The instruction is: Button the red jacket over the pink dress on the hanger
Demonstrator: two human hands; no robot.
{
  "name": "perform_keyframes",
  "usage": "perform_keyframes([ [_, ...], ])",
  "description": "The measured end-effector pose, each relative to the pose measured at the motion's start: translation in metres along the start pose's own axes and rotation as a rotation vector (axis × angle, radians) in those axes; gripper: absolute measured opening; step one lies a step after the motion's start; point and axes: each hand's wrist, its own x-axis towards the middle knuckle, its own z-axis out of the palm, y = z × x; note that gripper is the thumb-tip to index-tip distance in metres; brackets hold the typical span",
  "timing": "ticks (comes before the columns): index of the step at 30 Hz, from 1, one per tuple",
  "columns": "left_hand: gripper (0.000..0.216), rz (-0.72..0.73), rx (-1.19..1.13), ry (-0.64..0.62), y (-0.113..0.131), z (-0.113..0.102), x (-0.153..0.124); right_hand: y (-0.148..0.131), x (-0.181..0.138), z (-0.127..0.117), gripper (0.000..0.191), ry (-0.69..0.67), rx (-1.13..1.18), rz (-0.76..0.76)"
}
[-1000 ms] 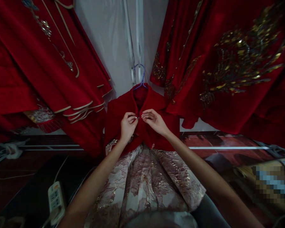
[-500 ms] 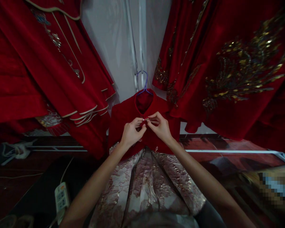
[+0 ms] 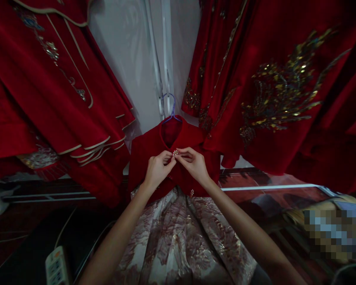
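Note:
A red jacket hangs in front of me on a purple hanger, its collar facing up. Just below the collar, my left hand and my right hand meet at a small beaded fastener on the jacket's front. Thumb and fingertips of each hand are pinched on it from either side. Lower down on the right front sits a second beaded ornament. Under the jacket's hem spreads a pale, shiny patterned fabric in deep folds.
Red garments with pale piping hang at the left, and red garments with gold sequin embroidery at the right. A white rack bar runs low behind. At lower left lies a power strip with a cable.
The view has shifted, so most things appear further left. My fingertips have changed position slightly, and the beaded fastener between them shows more fully now.

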Motion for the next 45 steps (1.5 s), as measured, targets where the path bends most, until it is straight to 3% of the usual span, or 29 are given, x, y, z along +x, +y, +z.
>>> perform_keyframes([
  [9,0.014,0.028,0.039,-0.041,0.004,-0.001,0.003,0.004,0.005,-0.009,0.031,-0.033,0.085,0.061],
  [32,0.011,0.11,0.125,-0.172,0.002,-0.008,0.015,0.005,0.018,-0.014,0.03,-0.119,-0.03,0.053],
  [36,0.012,0.128,0.249,-0.129,0.007,0.001,0.019,0.012,0.022,-0.01,0.022,-0.017,-0.12,0.065],
  [39,0.012,0.032,0.187,-0.084,0.003,0.007,0.023,0.02,0.026,-0.005,0.016,0.033,-0.154,0.095],
  [43,0.017,-0.305,-0.183,-0.129,-0.016,0.015,0.022,0.026,0.029,-0.001,0.014,0.033,-0.204,0.117],
  [45,0.022,-0.368,-0.276,-0.047,-0.025,0.023,0.018,0.027,0.028,-0.001,0.015,0.025,-0.217,0.108],
])
